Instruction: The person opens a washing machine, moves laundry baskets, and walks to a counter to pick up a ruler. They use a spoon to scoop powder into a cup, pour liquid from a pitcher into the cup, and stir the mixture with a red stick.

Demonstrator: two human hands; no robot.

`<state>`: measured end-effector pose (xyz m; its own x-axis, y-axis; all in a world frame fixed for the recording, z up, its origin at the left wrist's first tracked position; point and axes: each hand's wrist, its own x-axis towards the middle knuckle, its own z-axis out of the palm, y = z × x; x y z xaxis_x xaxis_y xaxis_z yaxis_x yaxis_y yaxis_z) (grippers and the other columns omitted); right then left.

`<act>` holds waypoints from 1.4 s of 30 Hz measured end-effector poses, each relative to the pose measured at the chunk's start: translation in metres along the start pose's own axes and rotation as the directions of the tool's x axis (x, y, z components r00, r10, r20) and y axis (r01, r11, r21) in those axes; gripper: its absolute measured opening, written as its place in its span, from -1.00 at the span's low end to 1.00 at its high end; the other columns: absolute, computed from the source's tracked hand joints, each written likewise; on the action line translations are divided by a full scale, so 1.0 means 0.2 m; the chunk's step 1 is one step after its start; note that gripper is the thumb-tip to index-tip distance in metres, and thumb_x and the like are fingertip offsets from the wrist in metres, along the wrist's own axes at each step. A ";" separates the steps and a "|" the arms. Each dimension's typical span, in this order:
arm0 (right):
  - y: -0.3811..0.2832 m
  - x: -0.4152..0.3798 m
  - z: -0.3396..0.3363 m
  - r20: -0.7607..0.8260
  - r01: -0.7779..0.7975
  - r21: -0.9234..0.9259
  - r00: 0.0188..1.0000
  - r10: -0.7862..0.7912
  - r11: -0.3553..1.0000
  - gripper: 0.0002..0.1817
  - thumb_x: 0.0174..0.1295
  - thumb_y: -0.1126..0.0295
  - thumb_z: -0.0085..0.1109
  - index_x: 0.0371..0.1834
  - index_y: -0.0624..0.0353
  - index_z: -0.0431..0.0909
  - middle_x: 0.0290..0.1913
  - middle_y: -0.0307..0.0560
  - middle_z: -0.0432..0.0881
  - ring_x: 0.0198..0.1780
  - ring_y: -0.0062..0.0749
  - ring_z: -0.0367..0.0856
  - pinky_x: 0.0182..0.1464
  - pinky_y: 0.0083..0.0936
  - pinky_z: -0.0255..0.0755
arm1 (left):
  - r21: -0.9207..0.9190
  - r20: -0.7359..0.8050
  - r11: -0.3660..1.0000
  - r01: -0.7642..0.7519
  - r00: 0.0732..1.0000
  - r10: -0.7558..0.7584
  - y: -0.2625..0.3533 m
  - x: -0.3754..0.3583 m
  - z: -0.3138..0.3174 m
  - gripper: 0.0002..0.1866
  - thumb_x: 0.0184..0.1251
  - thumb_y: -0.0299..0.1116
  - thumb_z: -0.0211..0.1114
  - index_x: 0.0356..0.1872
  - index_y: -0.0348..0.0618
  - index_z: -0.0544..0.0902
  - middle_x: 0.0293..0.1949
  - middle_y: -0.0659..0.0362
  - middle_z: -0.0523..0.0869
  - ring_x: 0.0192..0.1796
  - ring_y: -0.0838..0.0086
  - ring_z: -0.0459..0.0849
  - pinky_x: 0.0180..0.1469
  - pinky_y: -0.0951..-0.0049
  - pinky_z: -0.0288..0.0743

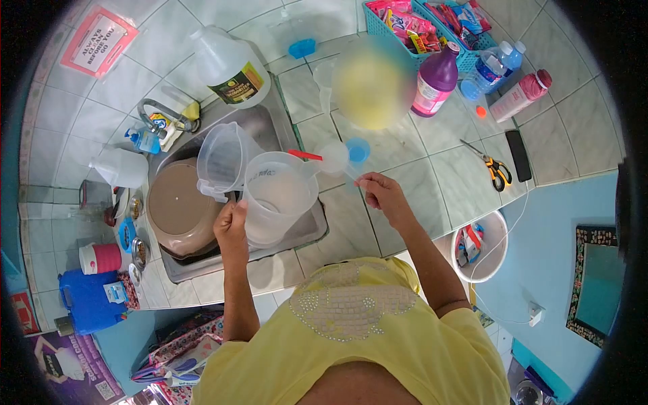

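My left hand point(233, 229) is closed on the handle of a clear plastic pitcher point(219, 158), tilted over the sink edge. Right beside it stands a whitish translucent pitcher point(277, 196), open at the top. My right hand point(383, 196) pinches the handle of a clear measuring scoop point(334, 156), held over the counter near that pitcher's rim. Close to the scoop are a red-handled utensil point(305, 155) and a small blue cup point(358, 150). A blurred yellow round thing point(374, 84) is farther back on the counter.
A brown basin point(181, 202) sits in the steel sink point(317, 223) at the left, below a large jug point(233, 67). A purple bottle point(435, 81), scissors point(496, 169) and a phone point(518, 155) lie or stand to the right on the tiled counter point(405, 196).
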<state>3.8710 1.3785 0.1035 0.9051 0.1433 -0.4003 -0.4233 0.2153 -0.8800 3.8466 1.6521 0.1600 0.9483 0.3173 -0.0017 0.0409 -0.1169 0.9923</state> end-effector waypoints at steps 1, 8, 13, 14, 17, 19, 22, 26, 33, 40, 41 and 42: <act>0.01 0.00 0.00 0.001 0.000 0.000 1.000 0.000 1.000 -0.82 0.14 0.34 -0.05 -0.36 0.22 0.48 -0.71 -0.40 0.21 -0.68 -0.73 0.11 -0.61 -0.75 -0.03 | 0.011 0.024 1.000 -0.018 1.000 0.018 0.00 0.01 0.00 -0.66 0.16 -0.39 0.12 -0.72 -0.09 0.19 -0.64 0.43 0.15 -0.53 0.75 0.07 -0.51 0.68 -0.05; 0.03 0.01 0.00 0.030 0.000 0.003 1.000 0.000 1.000 -0.81 0.15 0.34 -0.07 -0.35 0.22 0.48 -0.71 -0.39 0.21 -0.68 -0.73 0.11 -0.62 -0.75 -0.02 | 0.172 0.057 0.984 -0.052 0.997 0.042 0.00 0.04 0.02 -0.64 0.15 -0.37 0.13 -0.71 -0.14 0.16 -0.65 0.40 0.13 -0.54 0.71 0.06 -0.53 0.68 -0.04; 0.03 0.01 0.01 0.024 -0.005 0.004 1.000 0.004 1.000 -0.80 0.15 0.33 -0.07 -0.36 0.24 0.48 -0.71 -0.39 0.20 -0.68 -0.73 0.10 -0.62 -0.75 -0.02 | 0.209 0.076 0.973 -0.099 0.994 0.084 0.04 0.05 0.05 -0.64 0.14 -0.37 0.14 -0.71 -0.15 0.16 -0.66 0.39 0.13 -0.55 0.71 0.06 -0.54 0.67 -0.04; 0.03 0.01 0.01 0.034 -0.001 0.002 0.999 0.001 1.000 -0.79 0.15 0.33 -0.07 -0.36 0.24 0.48 -0.71 -0.39 0.20 -0.68 -0.73 0.11 -0.62 -0.75 -0.01 | 0.210 0.077 0.973 -0.099 0.993 0.084 0.04 0.05 0.05 -0.64 0.14 -0.37 0.14 -0.71 -0.15 0.16 -0.66 0.39 0.13 -0.55 0.71 0.06 -0.54 0.67 -0.04; 0.03 0.02 0.01 0.042 0.000 0.000 0.999 0.000 1.000 -0.79 0.15 0.33 -0.07 -0.37 0.24 0.48 -0.72 -0.39 0.20 -0.68 -0.72 0.11 -0.62 -0.75 -0.01 | 0.208 0.084 0.972 -0.112 0.992 0.096 0.03 0.06 0.06 -0.63 0.13 -0.37 0.15 -0.71 -0.16 0.16 -0.67 0.38 0.14 -0.55 0.71 0.07 -0.54 0.67 -0.03; 0.04 0.02 0.01 0.041 -0.003 -0.001 0.999 0.003 1.000 -0.80 0.15 0.33 -0.07 -0.37 0.23 0.48 -0.72 -0.39 0.20 -0.68 -0.72 0.11 -0.62 -0.75 -0.01 | 0.255 0.095 0.956 -0.147 0.987 0.127 0.05 0.06 0.07 -0.63 0.12 -0.37 0.16 -0.71 -0.19 0.17 -0.69 0.36 0.15 -0.56 0.71 0.07 -0.56 0.66 -0.03; 0.05 0.03 0.00 0.052 -0.031 0.046 0.998 0.028 0.998 -0.80 0.14 0.32 -0.07 -0.37 0.23 0.49 -0.71 -0.39 0.20 -0.69 -0.72 0.10 -0.64 -0.75 -0.02 | 0.318 0.112 0.933 -0.168 0.984 0.139 0.09 0.06 0.09 -0.64 0.11 -0.36 0.17 -0.71 -0.22 0.21 -0.71 0.36 0.15 -0.58 0.71 0.08 -0.59 0.64 -0.03; 0.04 0.03 -0.01 0.069 -0.040 0.083 0.997 0.034 0.996 -0.80 0.15 0.33 -0.07 -0.38 0.24 0.48 -0.72 -0.38 0.20 -0.69 -0.72 0.10 -0.64 -0.73 -0.02 | 0.334 0.127 0.926 -0.174 0.982 0.139 0.08 0.07 0.09 -0.65 0.11 -0.34 0.18 -0.71 -0.24 0.25 -0.72 0.36 0.16 -0.60 0.71 0.08 -0.60 0.64 -0.03; 0.05 0.03 -0.02 0.065 -0.054 0.060 0.997 0.051 0.997 -0.80 0.15 0.34 -0.09 -0.38 0.24 0.47 -0.71 -0.36 0.23 -0.68 -0.71 0.12 -0.63 -0.73 0.00 | 0.367 0.122 0.910 -0.192 0.980 0.158 0.11 0.07 0.11 -0.64 0.11 -0.31 0.19 -0.71 -0.24 0.27 -0.73 0.36 0.16 -0.60 0.71 0.09 -0.61 0.65 -0.03; 0.05 0.03 -0.02 0.056 -0.068 0.051 0.996 0.066 0.996 -0.80 0.15 0.33 -0.09 -0.38 0.22 0.48 -0.72 -0.36 0.23 -0.68 -0.71 0.13 -0.64 -0.73 0.00 | 0.391 0.119 0.899 -0.197 0.979 0.163 0.11 0.08 0.11 -0.63 0.12 -0.32 0.19 -0.73 -0.22 0.25 -0.73 0.38 0.15 -0.60 0.72 0.08 -0.61 0.64 -0.04; 0.05 0.04 -0.03 0.045 -0.078 0.022 0.996 0.077 0.997 -0.79 0.15 0.32 -0.09 -0.39 0.22 0.48 -0.72 -0.37 0.23 -0.68 -0.71 0.13 -0.64 -0.73 0.00 | 0.389 0.117 0.899 -0.201 0.979 0.169 0.12 0.08 0.11 -0.63 0.12 -0.32 0.19 -0.73 -0.22 0.25 -0.73 0.38 0.15 -0.60 0.72 0.08 -0.61 0.64 -0.04; 0.05 0.04 -0.03 0.033 -0.089 -0.006 0.995 0.090 0.996 -0.79 0.15 0.32 -0.09 -0.39 0.22 0.48 -0.72 -0.37 0.23 -0.69 -0.71 0.12 -0.64 -0.73 0.00 | 0.383 0.118 0.905 -0.183 0.982 0.149 0.12 0.08 0.10 -0.63 0.11 -0.33 0.19 -0.73 -0.22 0.24 -0.73 0.38 0.15 -0.60 0.73 0.08 -0.61 0.64 -0.04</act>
<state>3.8736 1.3767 0.0900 0.8617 0.1939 -0.4688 -0.5022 0.1954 -0.8424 3.8694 1.6348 0.1809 0.9743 0.1829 0.1313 -0.0163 -0.5242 0.8514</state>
